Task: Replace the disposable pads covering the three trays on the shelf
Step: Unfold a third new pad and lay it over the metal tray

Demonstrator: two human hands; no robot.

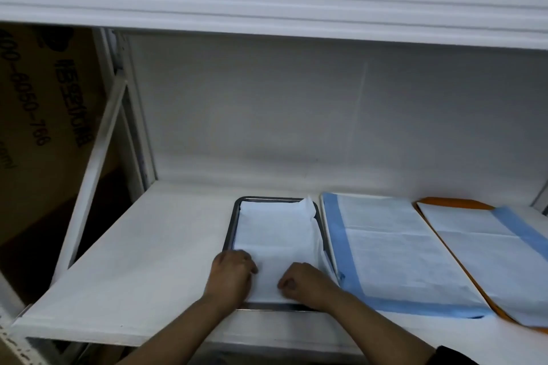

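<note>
Both hands rest on the near end of a pale blue-white disposable pad (275,234) lying in a dark metal tray (229,234). The left hand (232,272) lies palm down at the pad's near left corner, fingers bent over its edge; whether they pinch it I cannot tell. The right hand (302,281) is curled, knuckles up, pressing or pinching the pad near its front edge.

Beyond the hands, the tray's long axis runs away toward the white shelf (133,261) back. Just right of the right hand lies a second pad with blue borders (385,249), same orientation, then a third pad on an orange tray (453,203), angled slightly.

Far left of the left hand, a brown cardboard box (44,127) bears dark, blurred print; "6050-766" is about readable.
</note>
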